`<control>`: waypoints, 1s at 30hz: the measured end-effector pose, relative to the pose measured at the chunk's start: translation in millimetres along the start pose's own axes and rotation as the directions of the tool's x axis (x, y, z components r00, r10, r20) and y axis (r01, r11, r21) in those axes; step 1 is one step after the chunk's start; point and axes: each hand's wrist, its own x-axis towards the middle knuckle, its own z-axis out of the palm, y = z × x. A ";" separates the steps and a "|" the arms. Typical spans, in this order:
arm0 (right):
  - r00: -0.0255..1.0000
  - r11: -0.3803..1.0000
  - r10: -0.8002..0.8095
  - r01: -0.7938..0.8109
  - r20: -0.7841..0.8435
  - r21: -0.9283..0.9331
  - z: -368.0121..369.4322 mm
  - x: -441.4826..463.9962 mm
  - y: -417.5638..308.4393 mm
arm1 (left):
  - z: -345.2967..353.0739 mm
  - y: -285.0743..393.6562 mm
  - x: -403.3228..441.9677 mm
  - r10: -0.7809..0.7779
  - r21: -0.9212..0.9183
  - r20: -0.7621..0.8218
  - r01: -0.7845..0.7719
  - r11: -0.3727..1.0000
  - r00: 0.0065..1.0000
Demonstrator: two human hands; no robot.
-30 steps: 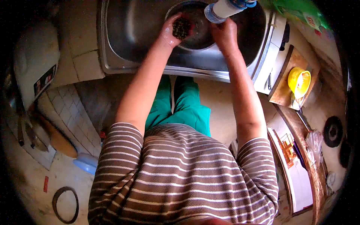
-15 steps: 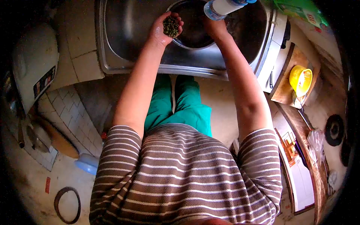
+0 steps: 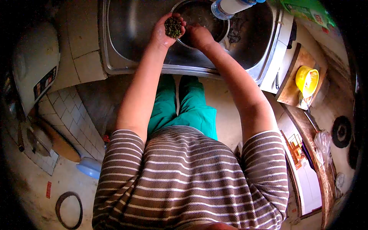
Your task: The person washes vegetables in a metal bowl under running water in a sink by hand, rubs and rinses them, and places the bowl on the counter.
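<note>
Small greenish-brown grains (image 3: 173, 27) lie heaped in the cupped palm of my left hand (image 3: 165, 32), over the left rim of a round metal bowl (image 3: 227, 32). My right hand (image 3: 200, 36) reaches over the bowl's near side, its fingers pointing left toward the grains; the fingertips are dark and hard to make out. The bowl stands inside the steel sink (image 3: 130, 34). Above the bowl's right side a clear bottle-like container with a blue end (image 3: 226, 8) enters from the top edge.
Dark wet scraps (image 3: 235, 32) lie in the sink, right of the bowl. On a wooden board (image 3: 285, 90) at the right sits a yellow bowl (image 3: 306, 80). A white appliance (image 3: 38, 61) stands at the left, and a blue basin (image 3: 89, 167) is on the lower left.
My left hand has moved left with the grains, out from over the bowl's middle. My right hand has come away from beneath the blue-ended container and moved left toward my left hand.
</note>
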 end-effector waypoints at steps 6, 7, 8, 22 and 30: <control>0.998 0.998 -0.047 0.048 0.033 -0.046 -26.6 -7.6 -0.1 | -2.7 -3.1 0.0 0.050 0.046 -0.037 -0.048 0.998 0.998; 0.995 0.997 -0.038 0.044 0.094 -0.061 -29.0 -6.7 0.9 | -4.6 -3.7 0.7 0.051 0.046 -0.037 -0.049 0.998 0.998; 0.988 0.996 -0.029 0.042 0.154 -0.078 -31.3 -6.2 1.9 | -6.5 -4.0 1.7 0.060 0.061 -0.031 -0.058 0.996 0.998; 0.852 0.886 -0.094 0.307 -0.515 0.346 -105.8 -41.1 -70.7 | 9.2 -18.7 1.4 0.203 0.179 -0.045 -0.192 0.965 0.978; 0.840 0.819 -0.037 0.337 -0.541 0.465 -125.5 -58.0 -61.6 | 12.5 -12.0 1.0 0.082 0.181 -0.029 -0.075 0.981 0.996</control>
